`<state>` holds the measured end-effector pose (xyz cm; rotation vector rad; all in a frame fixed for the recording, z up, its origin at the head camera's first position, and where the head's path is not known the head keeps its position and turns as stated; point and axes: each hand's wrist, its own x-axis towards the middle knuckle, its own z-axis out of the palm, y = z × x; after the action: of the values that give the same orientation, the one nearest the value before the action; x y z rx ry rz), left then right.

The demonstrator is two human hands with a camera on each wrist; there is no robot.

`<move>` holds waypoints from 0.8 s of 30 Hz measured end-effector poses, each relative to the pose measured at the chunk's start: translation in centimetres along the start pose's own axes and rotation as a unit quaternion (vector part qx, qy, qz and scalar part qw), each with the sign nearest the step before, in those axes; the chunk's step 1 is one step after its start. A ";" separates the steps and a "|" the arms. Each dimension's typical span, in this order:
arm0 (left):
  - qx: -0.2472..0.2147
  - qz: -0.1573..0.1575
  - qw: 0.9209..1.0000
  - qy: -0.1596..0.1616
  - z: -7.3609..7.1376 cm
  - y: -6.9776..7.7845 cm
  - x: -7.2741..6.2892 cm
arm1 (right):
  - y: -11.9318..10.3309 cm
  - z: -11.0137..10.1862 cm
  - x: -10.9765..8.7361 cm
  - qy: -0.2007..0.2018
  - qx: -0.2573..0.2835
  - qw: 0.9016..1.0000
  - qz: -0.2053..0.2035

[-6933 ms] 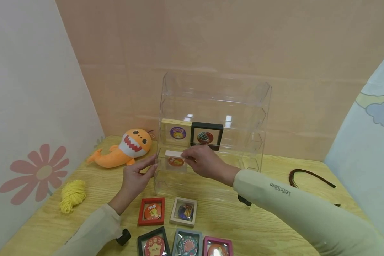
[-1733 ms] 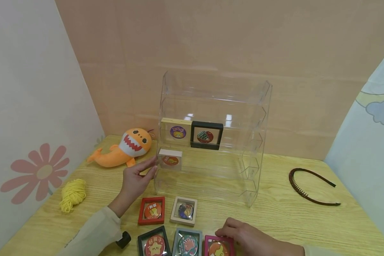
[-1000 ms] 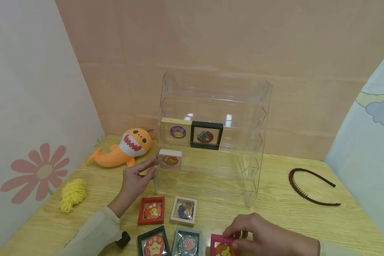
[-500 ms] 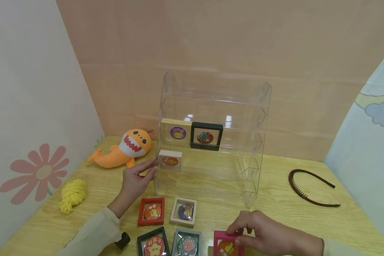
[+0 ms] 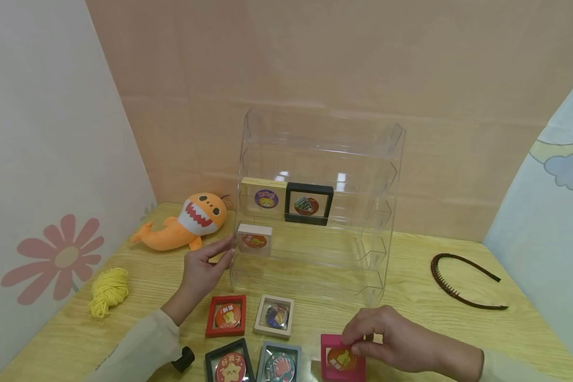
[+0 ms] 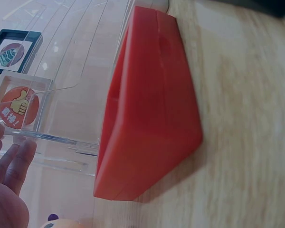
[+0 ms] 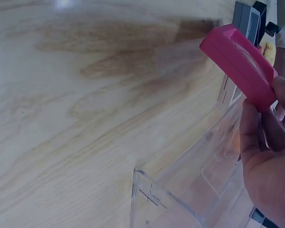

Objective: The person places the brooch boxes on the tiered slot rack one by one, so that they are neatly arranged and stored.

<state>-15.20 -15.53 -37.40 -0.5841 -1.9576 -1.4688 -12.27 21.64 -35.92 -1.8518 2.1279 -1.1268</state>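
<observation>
In the head view my right hand (image 5: 393,339) pinches a magenta display frame (image 5: 331,366) by its upper right edge; a round orange thumbs-up badge sits inside it. The right wrist view shows this magenta frame (image 7: 240,66) tilted and raised off the table. My left hand (image 5: 202,273) touches the left side of a clear acrylic rack (image 5: 315,146), its fingers fairly straight. On that rack's tiers stand a cream frame (image 5: 253,211), a black frame (image 5: 308,187) beside it, and a white frame (image 5: 254,229) one tier lower.
On the table before the rack lie a red frame (image 5: 225,333), a beige frame (image 5: 272,333), a dark frame (image 5: 210,363) and a grey frame (image 5: 281,347). An orange plush shark (image 5: 172,234) and yellow yarn (image 5: 109,292) are left; a brown headband (image 5: 441,278) is right.
My right hand has gone from the white frame, now at the tier's left end, to the magenta frame, lifting it up and right from its row. My left hand stays at the rack.
</observation>
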 end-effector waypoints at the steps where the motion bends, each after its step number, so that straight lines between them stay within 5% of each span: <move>1: 0.001 0.001 1.000 0.000 0.0 0.0 0.0 | 0.1 -0.2 0.1 0.003 -0.002 1.000 0.001; 24: 0.007 -0.005 1.000 0.001 0.0 -0.1 0.0 | 1.6 -3.3 0.7 0.068 -0.070 0.995 0.016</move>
<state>-15.22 -15.56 -37.45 -0.5671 -1.9705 -1.4601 -15.47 22.52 -34.16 -1.8379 2.3601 -1.1538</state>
